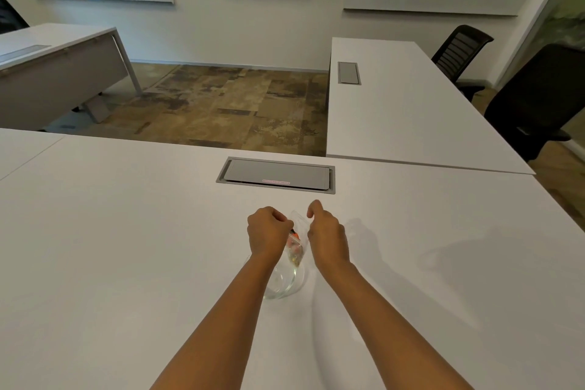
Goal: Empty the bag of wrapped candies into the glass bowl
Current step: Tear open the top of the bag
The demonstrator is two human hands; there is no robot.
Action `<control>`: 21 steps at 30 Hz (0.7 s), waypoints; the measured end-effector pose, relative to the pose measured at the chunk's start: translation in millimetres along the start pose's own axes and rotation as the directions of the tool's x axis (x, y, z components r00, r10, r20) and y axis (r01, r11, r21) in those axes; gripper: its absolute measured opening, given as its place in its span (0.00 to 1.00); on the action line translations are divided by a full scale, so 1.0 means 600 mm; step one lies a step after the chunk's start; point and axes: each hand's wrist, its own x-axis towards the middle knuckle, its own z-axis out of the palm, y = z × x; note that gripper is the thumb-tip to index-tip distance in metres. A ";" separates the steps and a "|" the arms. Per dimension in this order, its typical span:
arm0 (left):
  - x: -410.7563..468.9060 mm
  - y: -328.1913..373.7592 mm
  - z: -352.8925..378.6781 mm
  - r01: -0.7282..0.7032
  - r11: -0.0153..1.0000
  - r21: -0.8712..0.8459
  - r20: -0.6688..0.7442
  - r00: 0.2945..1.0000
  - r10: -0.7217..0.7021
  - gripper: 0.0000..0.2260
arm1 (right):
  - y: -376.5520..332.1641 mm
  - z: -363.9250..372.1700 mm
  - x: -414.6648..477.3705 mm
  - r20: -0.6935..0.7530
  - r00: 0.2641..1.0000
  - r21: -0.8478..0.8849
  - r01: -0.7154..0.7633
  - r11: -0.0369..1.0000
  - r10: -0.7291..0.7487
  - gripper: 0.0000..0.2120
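A clear plastic bag [298, 233] with several wrapped candies, orange and pink among them, hangs between my two hands above the white table [126, 247]. My left hand [269, 231] pinches the bag's left top edge. My right hand [326, 231] pinches the right top edge. Directly under the bag stands the glass bowl [289, 283], partly hidden behind my left forearm. Whether any candies lie in the bowl I cannot tell.
A grey cable hatch [276, 175] is set into the table just beyond my hands. A second white table [405, 104] adjoins at the right, with two black chairs [538, 98] behind it. Another desk [57, 73] stands at the far left.
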 end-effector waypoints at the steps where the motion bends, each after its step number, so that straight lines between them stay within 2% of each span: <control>1: -0.003 0.002 0.001 -0.019 1.000 0.014 -0.003 1.000 0.019 0.06 | -0.001 0.000 -0.002 0.027 0.998 -0.032 0.049 0.998 -0.048 0.12; 4: -0.008 0.005 0.001 -0.070 0.996 0.055 0.006 0.998 0.070 0.07 | -0.007 -0.002 -0.005 0.092 0.992 -0.061 0.098 0.993 -0.092 0.13; 7: -0.012 0.006 0.003 -0.103 0.992 0.074 0.016 0.995 0.102 0.04 | -0.006 0.004 0.003 0.127 0.992 -0.064 -0.018 0.998 0.026 0.12; 11: -0.013 0.005 -0.003 -0.139 0.986 0.087 0.016 0.990 0.138 0.02 | -0.007 0.008 0.005 0.070 0.988 -0.097 -0.129 0.987 0.136 0.11; 15: -0.014 0.001 -0.008 -0.199 0.971 0.129 0.002 0.980 0.201 0.04 | -0.008 0.013 0.010 0.055 0.982 -0.121 -0.171 0.978 0.178 0.08; 21: -0.029 0.000 -0.004 -0.304 0.920 0.247 0.087 0.953 0.291 0.12 | -0.020 0.013 0.005 0.025 0.991 -0.027 -0.130 0.991 0.131 0.13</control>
